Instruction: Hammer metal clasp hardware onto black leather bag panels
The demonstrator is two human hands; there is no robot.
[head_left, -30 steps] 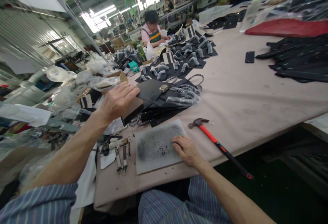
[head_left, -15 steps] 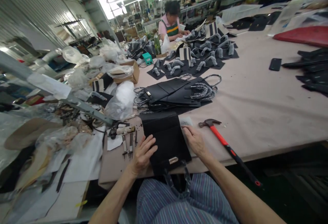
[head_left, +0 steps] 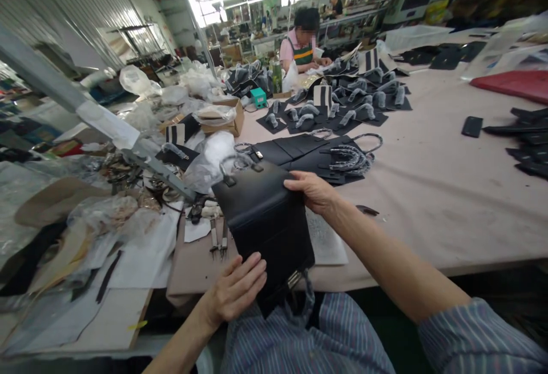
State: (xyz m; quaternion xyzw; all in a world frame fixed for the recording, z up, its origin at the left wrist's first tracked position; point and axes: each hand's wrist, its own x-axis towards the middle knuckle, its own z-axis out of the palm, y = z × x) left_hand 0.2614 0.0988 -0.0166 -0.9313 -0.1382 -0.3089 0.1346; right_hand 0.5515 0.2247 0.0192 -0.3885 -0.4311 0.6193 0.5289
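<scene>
A black leather bag panel (head_left: 274,242) leans over the table's front edge toward my lap, its far end lifted and bent. My right hand (head_left: 311,190) pinches the far right edge between thumb and fingers. Flat along the near left side lie the stretched fingers of my left hand (head_left: 237,288). Near my lap the panel carries a metal clasp (head_left: 294,278) and a plastic-wrapped handle (head_left: 306,305). Another handle (head_left: 229,171) stands at its far left end. Under and right of the panel shows a pale slab (head_left: 327,240).
A hammer (head_left: 367,210) lies mostly hidden behind my right forearm. Punch-like tools (head_left: 218,237) lie on the left. Stacked black bag pieces (head_left: 317,154) sit beyond the panel. A co-worker (head_left: 299,45) sits at the far side, a dark phone (head_left: 472,127) lies right.
My right hand has moved up and lifted the panel's far end, uncovering more of the pale slab. My left hand has slid nearer to my lap. The view has shifted slightly.
</scene>
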